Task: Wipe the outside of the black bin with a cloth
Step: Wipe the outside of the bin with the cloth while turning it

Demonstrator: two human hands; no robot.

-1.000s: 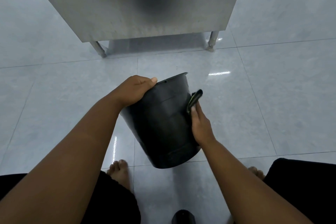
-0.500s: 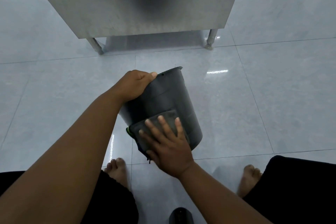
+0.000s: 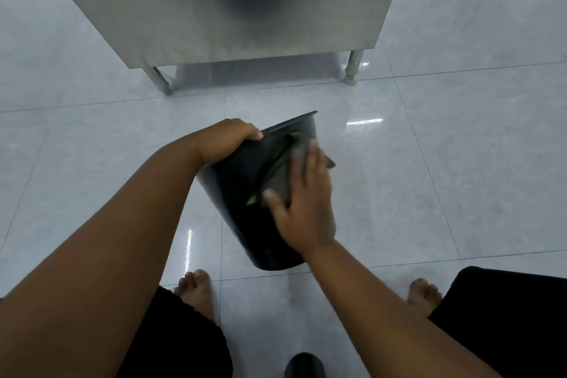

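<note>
Position: black bin (image 3: pixel 242 193) tilted at frame centre, above tiled floor (image 3: pixel 460 169). Left hand (image 3: pixel 225 143) grasps its rim; right hand (image 3: pixel 303 212), fingers flat and unclenched, presses dark cloth (image 3: pixel 277 176) against the outer wall.

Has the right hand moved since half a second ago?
Yes: the right hand slid the cloth up the bin toward its rim, away from the floor seam by the feet.

Glossy pale tiled floor (image 3: pixel 460 163); steel cabinet (image 3: pixel 230 3) on legs.
</note>
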